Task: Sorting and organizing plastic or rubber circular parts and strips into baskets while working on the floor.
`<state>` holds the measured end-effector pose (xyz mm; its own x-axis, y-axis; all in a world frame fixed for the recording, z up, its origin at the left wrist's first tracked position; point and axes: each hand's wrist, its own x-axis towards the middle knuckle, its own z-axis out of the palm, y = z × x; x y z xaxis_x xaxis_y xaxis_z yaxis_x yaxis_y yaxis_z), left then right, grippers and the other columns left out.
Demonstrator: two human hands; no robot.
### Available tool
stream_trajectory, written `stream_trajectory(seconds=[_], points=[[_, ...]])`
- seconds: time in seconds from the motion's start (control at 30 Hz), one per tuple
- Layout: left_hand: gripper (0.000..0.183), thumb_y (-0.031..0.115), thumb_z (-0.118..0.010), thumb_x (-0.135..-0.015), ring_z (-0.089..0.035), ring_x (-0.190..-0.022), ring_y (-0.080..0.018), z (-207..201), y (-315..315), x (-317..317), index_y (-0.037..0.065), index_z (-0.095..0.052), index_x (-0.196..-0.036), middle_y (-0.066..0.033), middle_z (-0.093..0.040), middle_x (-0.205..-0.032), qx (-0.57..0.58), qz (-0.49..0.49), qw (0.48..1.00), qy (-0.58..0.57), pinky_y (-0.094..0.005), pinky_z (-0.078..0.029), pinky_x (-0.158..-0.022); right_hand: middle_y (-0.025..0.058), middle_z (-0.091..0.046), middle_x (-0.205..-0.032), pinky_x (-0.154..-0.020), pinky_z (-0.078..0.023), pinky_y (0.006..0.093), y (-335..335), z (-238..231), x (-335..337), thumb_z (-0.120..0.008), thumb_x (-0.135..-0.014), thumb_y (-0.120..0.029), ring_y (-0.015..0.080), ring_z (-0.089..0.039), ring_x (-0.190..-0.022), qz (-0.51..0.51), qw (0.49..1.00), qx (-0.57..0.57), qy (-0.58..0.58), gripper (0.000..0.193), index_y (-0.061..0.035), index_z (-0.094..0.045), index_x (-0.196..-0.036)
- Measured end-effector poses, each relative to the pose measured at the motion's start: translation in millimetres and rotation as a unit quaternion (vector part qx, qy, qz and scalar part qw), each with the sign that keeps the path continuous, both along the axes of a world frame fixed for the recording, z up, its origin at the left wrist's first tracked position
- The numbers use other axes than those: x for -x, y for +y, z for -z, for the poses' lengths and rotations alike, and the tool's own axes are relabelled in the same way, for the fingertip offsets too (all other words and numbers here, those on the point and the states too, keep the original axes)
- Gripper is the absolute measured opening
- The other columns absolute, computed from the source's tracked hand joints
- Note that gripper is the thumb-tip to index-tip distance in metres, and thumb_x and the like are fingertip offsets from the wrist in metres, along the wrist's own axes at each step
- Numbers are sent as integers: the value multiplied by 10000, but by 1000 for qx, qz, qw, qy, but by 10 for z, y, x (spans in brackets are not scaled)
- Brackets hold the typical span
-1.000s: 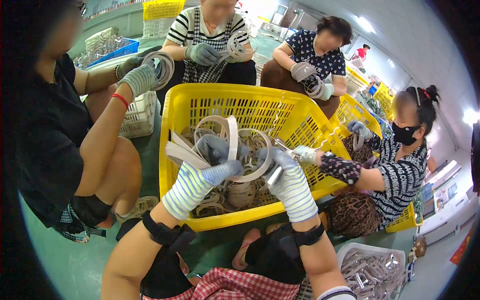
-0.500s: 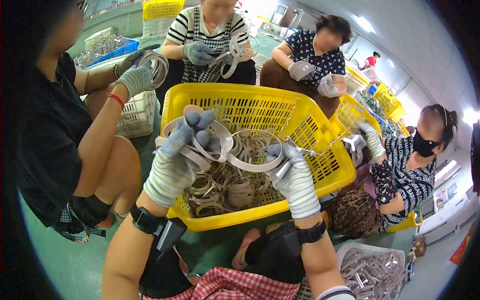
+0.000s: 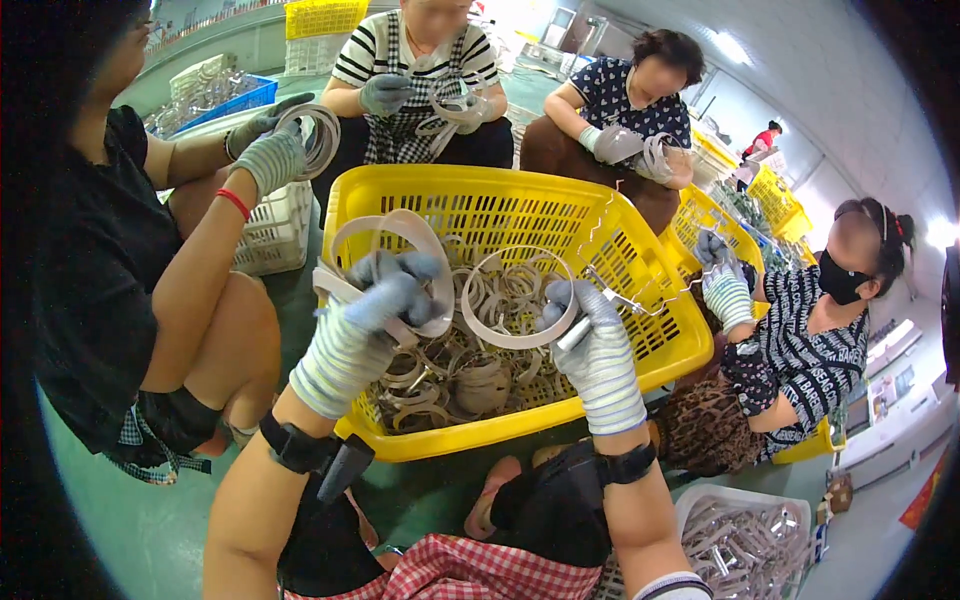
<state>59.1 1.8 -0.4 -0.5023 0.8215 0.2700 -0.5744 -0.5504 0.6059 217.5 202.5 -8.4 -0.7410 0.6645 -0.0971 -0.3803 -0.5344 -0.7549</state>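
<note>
Over a yellow plastic basket [image 3: 520, 428], my gloved left hand [image 3: 365, 310] is closed around several flat metal band rings [image 3: 437, 262], which stand up and overlap around its fingers. My gloved right hand [image 3: 598, 350] pinches one round metal band ring [image 3: 520, 341] at its right side. A small metal clasp piece shows at those fingers, and a thin bent wire [image 3: 655, 313] sticks out beyond them. Beneath both hands, a pile of loose metal rings [image 3: 480, 385] fills the basket floor. The left fingertips are partly hidden by the rings.
Co-workers in gloves sit around the basket; the one at left holds a bundle of rings [image 3: 322, 143], and the one at the far side holds several rings [image 3: 455, 105]. A white crate [image 3: 800, 500] of metal parts stands at lower right. Yellow baskets [image 3: 775, 195] stand farther right.
The rings in my left hand have come apart from the ring in my right, leaving a gap between them. My left fingers have shifted around their bundle. The right hand has barely moved.
</note>
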Motion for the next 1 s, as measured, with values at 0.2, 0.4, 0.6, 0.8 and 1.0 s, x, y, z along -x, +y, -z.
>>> stream_trajectory(seconds=[0.2,0.4,0.6,0.8,1.0], points=[[287,212,-653,-838,-556,-861,-74,17,70,-230,27,-621,-1055,-4,-632,-968,209,-78,933,283,-237,-465,-775,26,-610,-800,-631,-489,285,-73,-62,-15,-650,-863,-258,137,-574,-654,-71,996,8,46,204,-73,-588,-923],[255,140,-641,-864,-574,-903,-118,119,102,-234,40,-614,-1097,-29,-628,-990,219,-65,927,297,-265,-476,-823,60,-623,-766,-634,-531,290,-123,-81,-40,-640,-857,-242,157,-613,-660,-60,995,-67,37,231,-45,-591,-967],[309,106,-651,-822,-592,-993,-190,232,182,-178,22,-602,-1115,-77,-635,-1045,194,-174,850,458,-317,-471,-890,44,-624,-796,-621,-510,302,-107,-55,-13,-671,-840,-243,145,-585,-653,12,997,-79,13,226,-45,-607,-928],[331,77,-686,-755,-575,-1057,-260,285,171,-118,32,-608,-1073,-121,-591,-1143,141,-190,762,603,-355,-477,-889,47,-625,-806,-659,-513,327,-22,-45,-10,-648,-858,-237,153,-587,-652,-33,999,-3,35,209,-51,-601,-942],[286,61,-696,-739,-635,-856,-212,197,112,-33,36,-628,-1016,-72,-657,-957,133,-147,694,692,-331,-511,-794,39,-619,-726,-571,-519,277,-133,-84,71,-636,-865,-265,129,-600,-633,-88,995,15,46,205,-61,-614,-860]])
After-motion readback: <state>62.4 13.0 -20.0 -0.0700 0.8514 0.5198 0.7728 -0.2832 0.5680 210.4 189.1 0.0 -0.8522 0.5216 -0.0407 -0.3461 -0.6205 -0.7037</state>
